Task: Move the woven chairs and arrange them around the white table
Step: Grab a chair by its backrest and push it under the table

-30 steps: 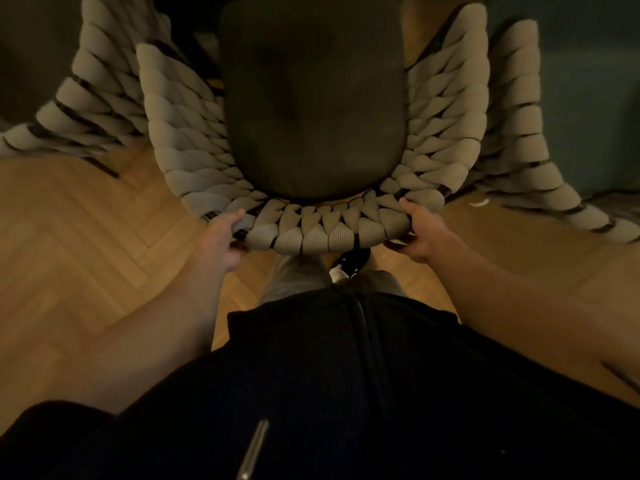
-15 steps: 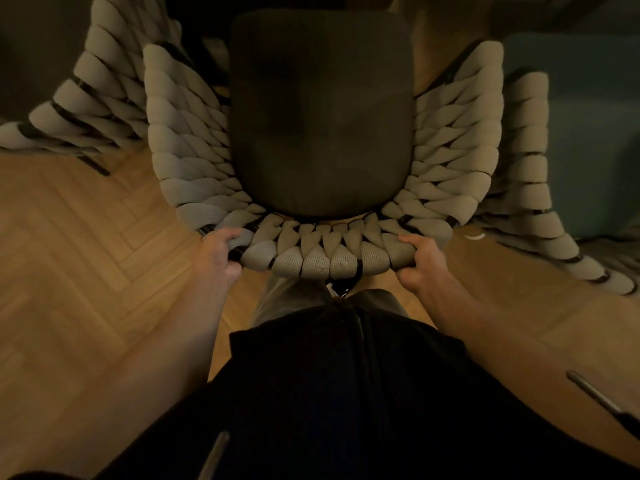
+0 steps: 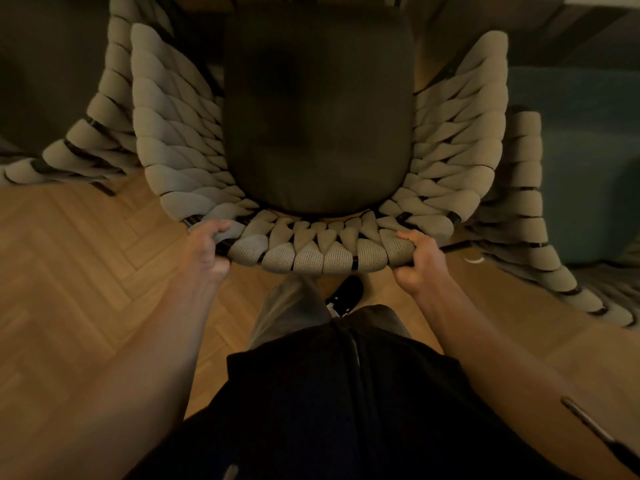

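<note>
A woven chair point(image 3: 325, 252) with thick grey-beige straps and a dark seat cushion point(image 3: 317, 112) fills the middle of the head view, seen from above and behind. My left hand point(image 3: 207, 247) grips the left end of its curved top rail, and my right hand point(image 3: 417, 259) grips the right end. A second woven chair point(image 3: 97, 133) stands close on the left, a third woven chair point(image 3: 530, 209) close on the right. A pale surface at the top right corner point(image 3: 602, 5) may be the white table; I cannot tell.
Herringbone wooden floor point(image 3: 79, 271) spreads to the left and right of me. A blue-green upholstered piece point(image 3: 581, 161) stands at the right behind the third chair. My legs and a dark shoe point(image 3: 346, 294) are right under the held chair's backrest.
The chair I hold has slid away from me between the two neighbouring chairs, and the view has tilted down. Both hands keep their grip on the top rail.
</note>
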`<state>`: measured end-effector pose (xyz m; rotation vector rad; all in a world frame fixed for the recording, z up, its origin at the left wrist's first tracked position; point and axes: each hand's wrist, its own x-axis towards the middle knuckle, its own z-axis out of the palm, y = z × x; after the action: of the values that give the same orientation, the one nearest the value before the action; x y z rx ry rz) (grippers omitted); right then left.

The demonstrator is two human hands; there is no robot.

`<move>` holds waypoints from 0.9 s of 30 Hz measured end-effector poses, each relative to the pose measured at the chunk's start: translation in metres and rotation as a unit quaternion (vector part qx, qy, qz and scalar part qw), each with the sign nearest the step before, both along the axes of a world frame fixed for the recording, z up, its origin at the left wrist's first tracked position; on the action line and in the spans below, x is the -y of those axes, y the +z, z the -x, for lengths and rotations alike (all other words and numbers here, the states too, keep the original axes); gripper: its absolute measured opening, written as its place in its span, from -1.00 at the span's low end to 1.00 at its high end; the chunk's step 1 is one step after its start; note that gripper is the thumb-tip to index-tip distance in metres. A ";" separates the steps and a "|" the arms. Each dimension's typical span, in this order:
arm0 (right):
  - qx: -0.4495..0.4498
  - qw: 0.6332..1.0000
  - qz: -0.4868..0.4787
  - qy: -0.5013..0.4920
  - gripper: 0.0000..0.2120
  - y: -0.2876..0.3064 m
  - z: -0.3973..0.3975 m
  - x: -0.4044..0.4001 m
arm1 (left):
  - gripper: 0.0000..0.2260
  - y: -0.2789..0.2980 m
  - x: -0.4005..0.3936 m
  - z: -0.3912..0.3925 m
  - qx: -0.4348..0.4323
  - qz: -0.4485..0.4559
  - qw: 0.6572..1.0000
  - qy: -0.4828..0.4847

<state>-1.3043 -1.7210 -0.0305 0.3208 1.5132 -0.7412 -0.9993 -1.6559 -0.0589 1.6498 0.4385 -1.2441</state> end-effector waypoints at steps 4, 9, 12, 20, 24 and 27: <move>-0.027 1.000 0.009 0.000 -0.50 -0.012 -0.004 0.030 | -0.91 -0.014 0.028 -0.005 0.007 0.009 1.000 -0.007; -0.045 0.999 -0.004 0.022 -0.56 -0.028 -0.006 0.052 | -0.75 -0.036 0.048 -0.010 -0.005 0.006 1.000 -0.010; -0.046 0.998 -0.018 0.050 -0.65 -0.035 -0.007 0.064 | -0.56 -0.045 0.063 -0.020 0.006 -0.014 1.000 0.006; -0.063 0.991 -0.026 0.118 -0.60 -0.036 -0.022 0.114 | -0.45 -0.053 0.110 -0.051 0.019 -0.040 0.999 -0.023; -0.066 0.988 -0.030 0.137 -0.60 -0.035 -0.023 0.116 | -0.54 -0.049 0.114 -0.051 0.017 -0.044 0.998 -0.042; -0.049 0.986 -0.018 0.158 -0.57 -0.032 -0.020 0.113 | -0.59 -0.038 0.112 -0.047 -0.001 -0.026 0.998 -0.059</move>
<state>-1.2845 -1.8338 -0.0626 0.0681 1.6240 -0.4839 -0.9526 -1.7675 -0.0965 1.7397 0.3825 -1.3315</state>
